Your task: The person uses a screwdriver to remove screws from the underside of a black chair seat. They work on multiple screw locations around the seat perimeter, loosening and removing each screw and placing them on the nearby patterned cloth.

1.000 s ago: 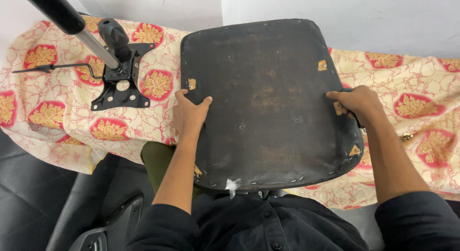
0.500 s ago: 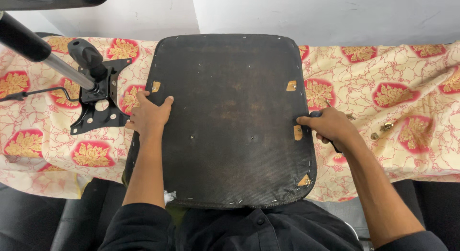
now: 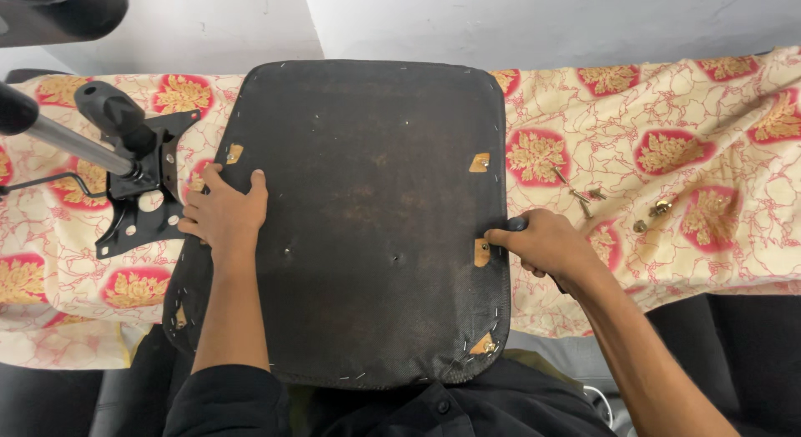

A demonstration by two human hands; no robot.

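Hands are set on an upturned black fabric-covered chair seat (image 3: 367, 220) lying on the floral-clothed worktop (image 3: 667, 195): left hand (image 3: 224, 216) pressed flat, right hand (image 3: 546, 247) clamped on its right edge.

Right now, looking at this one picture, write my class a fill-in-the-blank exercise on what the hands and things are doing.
1. The left hand lies flat on the dark seat base, near its ____ edge.
2. The right hand grips the seat base at its ____ edge.
3. The black metal chair mechanism lies to the ____ of the seat base.
4. The loose screws lie on a ____-patterned cloth.

Missing words: left; right; left; flower
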